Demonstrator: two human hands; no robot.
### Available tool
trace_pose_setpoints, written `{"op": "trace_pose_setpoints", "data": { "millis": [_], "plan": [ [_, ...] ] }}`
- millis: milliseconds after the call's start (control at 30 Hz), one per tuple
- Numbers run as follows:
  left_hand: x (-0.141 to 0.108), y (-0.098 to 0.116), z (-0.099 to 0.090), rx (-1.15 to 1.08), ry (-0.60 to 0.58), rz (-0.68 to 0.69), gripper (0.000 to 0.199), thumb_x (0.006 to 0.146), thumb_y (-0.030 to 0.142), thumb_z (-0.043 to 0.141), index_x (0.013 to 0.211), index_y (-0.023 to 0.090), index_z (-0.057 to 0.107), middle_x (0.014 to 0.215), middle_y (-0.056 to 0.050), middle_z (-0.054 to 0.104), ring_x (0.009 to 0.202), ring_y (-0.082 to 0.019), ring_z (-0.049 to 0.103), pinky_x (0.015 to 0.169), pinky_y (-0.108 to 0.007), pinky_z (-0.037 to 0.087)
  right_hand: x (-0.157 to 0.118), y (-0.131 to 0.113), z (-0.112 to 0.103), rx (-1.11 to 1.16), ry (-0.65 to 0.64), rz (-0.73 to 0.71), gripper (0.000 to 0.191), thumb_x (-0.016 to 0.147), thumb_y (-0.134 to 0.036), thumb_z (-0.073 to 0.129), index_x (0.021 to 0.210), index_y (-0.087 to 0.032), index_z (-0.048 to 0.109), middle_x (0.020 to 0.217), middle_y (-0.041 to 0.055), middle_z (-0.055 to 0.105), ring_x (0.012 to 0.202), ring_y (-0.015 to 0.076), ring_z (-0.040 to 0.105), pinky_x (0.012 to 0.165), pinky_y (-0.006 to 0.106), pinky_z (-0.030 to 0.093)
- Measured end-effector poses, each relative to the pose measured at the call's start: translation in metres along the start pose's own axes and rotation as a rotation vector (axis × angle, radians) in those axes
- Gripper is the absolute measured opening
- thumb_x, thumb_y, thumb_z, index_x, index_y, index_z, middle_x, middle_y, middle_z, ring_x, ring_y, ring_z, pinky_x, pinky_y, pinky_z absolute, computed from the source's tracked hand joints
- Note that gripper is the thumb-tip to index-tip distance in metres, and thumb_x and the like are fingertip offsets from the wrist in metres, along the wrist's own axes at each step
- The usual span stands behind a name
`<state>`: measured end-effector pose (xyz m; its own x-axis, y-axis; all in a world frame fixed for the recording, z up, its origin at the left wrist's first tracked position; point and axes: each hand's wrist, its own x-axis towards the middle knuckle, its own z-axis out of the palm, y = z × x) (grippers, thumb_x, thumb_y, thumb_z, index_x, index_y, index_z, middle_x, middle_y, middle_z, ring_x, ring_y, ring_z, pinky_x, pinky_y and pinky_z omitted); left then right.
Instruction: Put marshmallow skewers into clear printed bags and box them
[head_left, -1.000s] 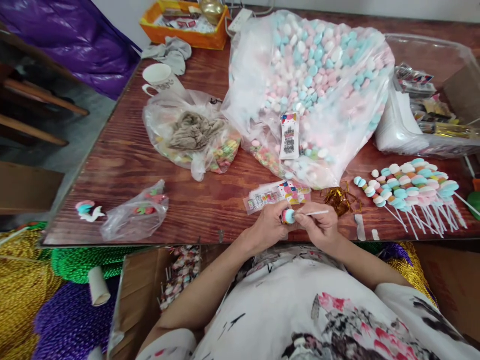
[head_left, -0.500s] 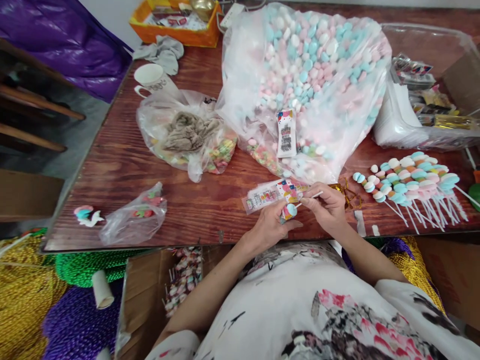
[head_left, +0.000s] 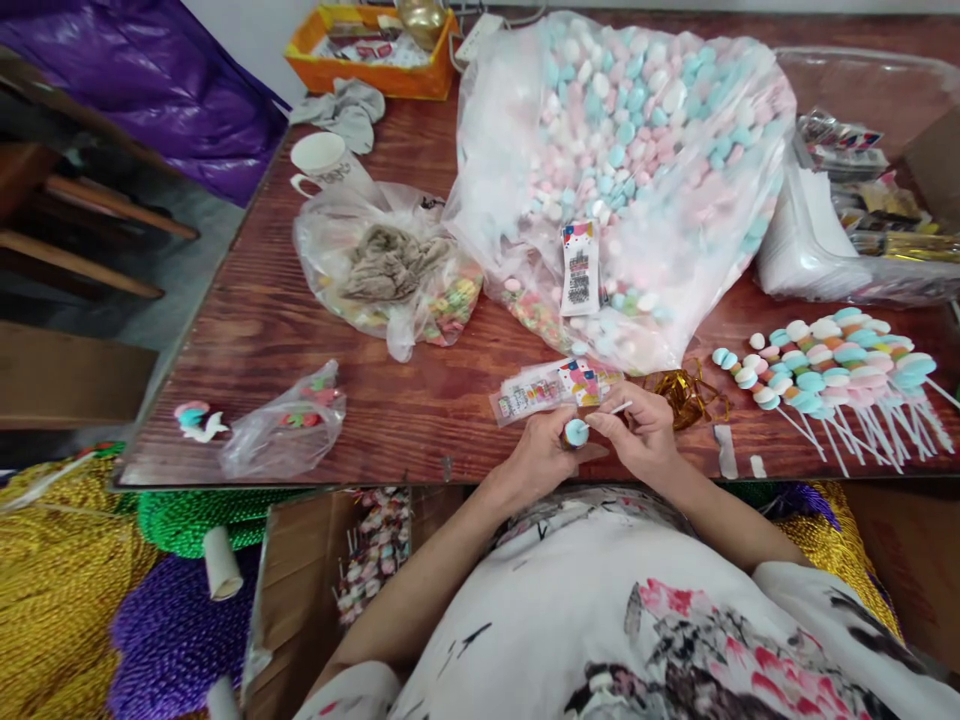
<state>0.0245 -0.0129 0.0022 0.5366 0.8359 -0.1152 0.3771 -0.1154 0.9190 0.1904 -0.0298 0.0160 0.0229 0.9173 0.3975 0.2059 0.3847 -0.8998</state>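
Observation:
My left hand [head_left: 534,452] is closed around a marshmallow lollipop [head_left: 576,433], whose pale blue end shows between the fingers; clear plastic pokes out below it. The fingers of my right hand [head_left: 643,428] pinch its white stick [head_left: 621,407]. Just beyond both hands lies a stack of printed clear wrappers [head_left: 529,396]. A tangle of gold twist ties [head_left: 679,398] is beside my right hand. Farther right, finished marshmallow lollipops [head_left: 840,360] lie in a pile with their sticks toward the table's front edge.
A large clear bag of marshmallows [head_left: 630,130] fills the back middle, with a printed packet [head_left: 580,270] on it. Left of it are a smaller candy bag [head_left: 390,270], a mug [head_left: 326,160] and an orange box [head_left: 367,75]. A plastic bin [head_left: 862,275] stands at right.
The lollipop has turned so its blue end faces up more, and my right hand has shifted slightly left and down along the stick. The whole view has shifted slightly.

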Motion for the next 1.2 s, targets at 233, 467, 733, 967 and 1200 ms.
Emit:
{"op": "trace_pose_setpoints", "data": {
  "millis": [233, 467, 733, 967, 1200],
  "plan": [
    [-0.005, 0.011, -0.012, -0.205, -0.182, -0.133, 0.03, 0.073, 0.033, 0.075, 0.072, 0.016, 0.05, 0.065, 0.006, 0.048, 0.06, -0.009, 0.045, 0.057, -0.021, 0.039, 0.015, -0.008, -0.026, 0.139, 0.034, 0.131, 0.013, 0.086, -0.026, 0.064, 0.075, -0.02, 0.063, 0.067, -0.0022, 0.062, 0.059, 0.0102, 0.054, 0.057, 0.024, 0.045],
    [-0.004, 0.015, -0.017, -0.554, -0.617, -0.434, 0.045, 0.057, 0.039, 0.086, 0.067, 0.017, 0.048, 0.051, 0.007, 0.052, 0.04, -0.007, 0.047, 0.038, -0.018, 0.035, 0.013, -0.003, -0.026, 0.447, -0.109, 0.281, 0.011, 0.085, -0.029, 0.066, 0.08, -0.019, 0.066, 0.071, -0.0006, 0.069, 0.055, 0.0101, 0.06, 0.053, 0.023, 0.051],
    [-0.002, 0.008, -0.005, -0.633, -0.457, -0.498, 0.045, 0.057, 0.043, 0.086, 0.068, 0.016, 0.051, 0.046, 0.008, 0.048, 0.035, -0.006, 0.043, 0.032, -0.017, 0.026, 0.0, -0.002, -0.02, 0.271, -0.008, 0.275, 0.016, 0.084, -0.032, 0.067, 0.075, -0.019, 0.066, 0.063, -0.0019, 0.067, 0.043, 0.0068, 0.048, 0.043, 0.021, 0.04],
    [-0.004, 0.003, 0.005, -0.31, -0.032, -0.179, 0.036, 0.064, 0.037, 0.084, 0.074, 0.014, 0.058, 0.066, 0.006, 0.05, 0.06, -0.007, 0.041, 0.055, -0.02, 0.035, -0.017, -0.017, -0.024, 0.058, 0.071, 0.082, 0.008, 0.084, -0.015, 0.064, 0.081, -0.022, 0.066, 0.07, 0.0003, 0.07, 0.062, 0.0144, 0.065, 0.061, 0.027, 0.05],
    [-0.004, 0.015, 0.002, -0.002, -0.019, 0.002, 0.03, 0.075, 0.034, 0.073, 0.067, 0.015, 0.051, 0.06, 0.006, 0.045, 0.059, -0.008, 0.037, 0.055, -0.021, 0.027, -0.019, -0.02, -0.017, 0.049, -0.001, -0.029, 0.011, 0.084, -0.013, 0.062, 0.088, -0.022, 0.066, 0.073, 0.001, 0.07, 0.062, 0.0143, 0.064, 0.06, 0.027, 0.05]
  ]
}}
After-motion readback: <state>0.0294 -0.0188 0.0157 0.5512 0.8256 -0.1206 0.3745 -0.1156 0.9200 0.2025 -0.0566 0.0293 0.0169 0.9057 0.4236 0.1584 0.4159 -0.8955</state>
